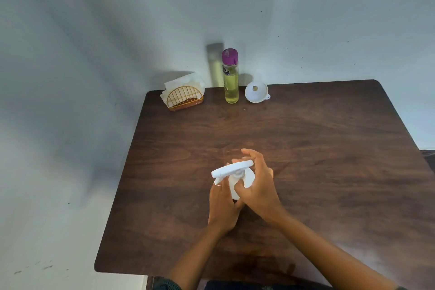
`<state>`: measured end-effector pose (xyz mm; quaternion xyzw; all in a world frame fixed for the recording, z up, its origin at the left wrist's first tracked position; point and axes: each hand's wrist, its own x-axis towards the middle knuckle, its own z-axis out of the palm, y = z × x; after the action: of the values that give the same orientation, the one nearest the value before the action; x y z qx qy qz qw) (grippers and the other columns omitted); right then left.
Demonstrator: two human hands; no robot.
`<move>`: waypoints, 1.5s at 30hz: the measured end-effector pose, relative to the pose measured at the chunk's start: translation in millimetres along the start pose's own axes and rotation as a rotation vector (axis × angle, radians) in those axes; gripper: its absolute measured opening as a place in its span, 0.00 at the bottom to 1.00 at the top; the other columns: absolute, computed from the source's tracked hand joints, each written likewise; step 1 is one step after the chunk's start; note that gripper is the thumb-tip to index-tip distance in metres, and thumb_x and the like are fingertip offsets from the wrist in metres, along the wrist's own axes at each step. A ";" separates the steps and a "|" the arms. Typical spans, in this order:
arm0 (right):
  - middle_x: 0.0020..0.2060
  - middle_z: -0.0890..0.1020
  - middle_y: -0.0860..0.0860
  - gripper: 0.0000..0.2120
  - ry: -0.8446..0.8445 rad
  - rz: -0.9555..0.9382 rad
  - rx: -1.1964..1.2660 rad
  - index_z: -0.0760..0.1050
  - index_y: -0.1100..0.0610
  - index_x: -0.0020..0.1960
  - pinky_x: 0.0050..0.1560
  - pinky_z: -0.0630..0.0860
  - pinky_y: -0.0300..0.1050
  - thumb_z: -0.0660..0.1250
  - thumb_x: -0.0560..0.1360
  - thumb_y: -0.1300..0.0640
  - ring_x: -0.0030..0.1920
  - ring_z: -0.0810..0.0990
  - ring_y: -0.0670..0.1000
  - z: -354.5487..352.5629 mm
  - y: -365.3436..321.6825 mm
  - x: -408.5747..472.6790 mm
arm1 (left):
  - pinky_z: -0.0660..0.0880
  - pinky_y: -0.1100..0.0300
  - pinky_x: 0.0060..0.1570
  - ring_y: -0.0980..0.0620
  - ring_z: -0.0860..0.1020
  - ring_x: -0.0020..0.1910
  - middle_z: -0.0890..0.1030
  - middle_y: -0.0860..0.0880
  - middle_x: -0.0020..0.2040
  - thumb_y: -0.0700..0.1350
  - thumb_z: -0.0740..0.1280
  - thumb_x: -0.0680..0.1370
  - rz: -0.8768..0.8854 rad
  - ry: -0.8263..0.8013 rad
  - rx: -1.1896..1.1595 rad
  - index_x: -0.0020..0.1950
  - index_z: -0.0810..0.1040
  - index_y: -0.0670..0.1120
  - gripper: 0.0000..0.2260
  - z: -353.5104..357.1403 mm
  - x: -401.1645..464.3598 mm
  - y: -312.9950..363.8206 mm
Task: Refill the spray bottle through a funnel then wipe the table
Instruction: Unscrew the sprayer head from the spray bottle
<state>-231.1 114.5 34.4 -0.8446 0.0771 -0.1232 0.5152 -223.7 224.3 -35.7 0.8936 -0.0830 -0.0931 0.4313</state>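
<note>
Near the middle of the brown wooden tabletop (329, 148), a white spray bottle (236, 183) stands between two bare hands. Its white trigger head (231, 168) is on top, with the nozzle pointing away from the refill bottle's side toward the person's left. The left hand (222, 205) grips the lower body of the spray bottle, fingers curled round it, and a ring shows on one finger. The right hand (257, 186) wraps over the neck and the back of the trigger head, its fingers (247, 154) curled round the far side and clamped on the head.

Well beyond the spray bottle, at the far edge of the tabletop against the pale wall, stands a tall clear refill bottle (231, 80) holding yellow-green liquid, with its purple cap (229, 56) on. Just to the right of that refill bottle a white funnel (256, 92) lies on its side, mouth facing the camera, apart from the bottle. To the left of the refill bottle sits a gold wire napkin holder (184, 97) with white paper napkins (181, 82) standing in it.
</note>
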 end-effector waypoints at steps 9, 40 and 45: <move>0.51 0.71 0.31 0.30 0.000 -0.026 -0.053 0.59 0.38 0.62 0.59 0.61 0.36 0.72 0.66 0.47 0.54 0.73 0.40 -4.5 -1.6 4.5 | 0.70 0.54 0.68 0.56 0.73 0.65 0.75 0.54 0.66 0.57 0.68 0.75 -0.020 0.002 -0.012 0.71 0.66 0.49 0.28 0.2 -3.5 1.0; 0.55 0.78 0.42 0.21 -0.033 -0.155 0.006 0.73 0.52 0.62 0.55 0.76 0.35 0.72 0.71 0.60 0.55 0.76 0.42 -8.8 -23.1 6.4 | 0.72 0.56 0.66 0.58 0.72 0.65 0.74 0.54 0.67 0.62 0.62 0.73 0.004 0.011 0.022 0.73 0.64 0.50 0.32 -0.8 -4.2 5.1; 0.55 0.78 0.43 0.23 -0.066 -0.151 0.114 0.72 0.51 0.64 0.54 0.76 0.32 0.73 0.70 0.60 0.54 0.78 0.43 -22.6 -53.0 15.4 | 0.69 0.55 0.69 0.60 0.69 0.68 0.71 0.54 0.71 0.64 0.61 0.74 0.040 0.013 0.032 0.76 0.59 0.51 0.34 -3.0 -2.2 4.9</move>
<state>-222.7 115.6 93.5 -0.8210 -0.0110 -0.1379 0.5539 -225.4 224.0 -29.7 0.8990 -0.0995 -0.0776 0.4194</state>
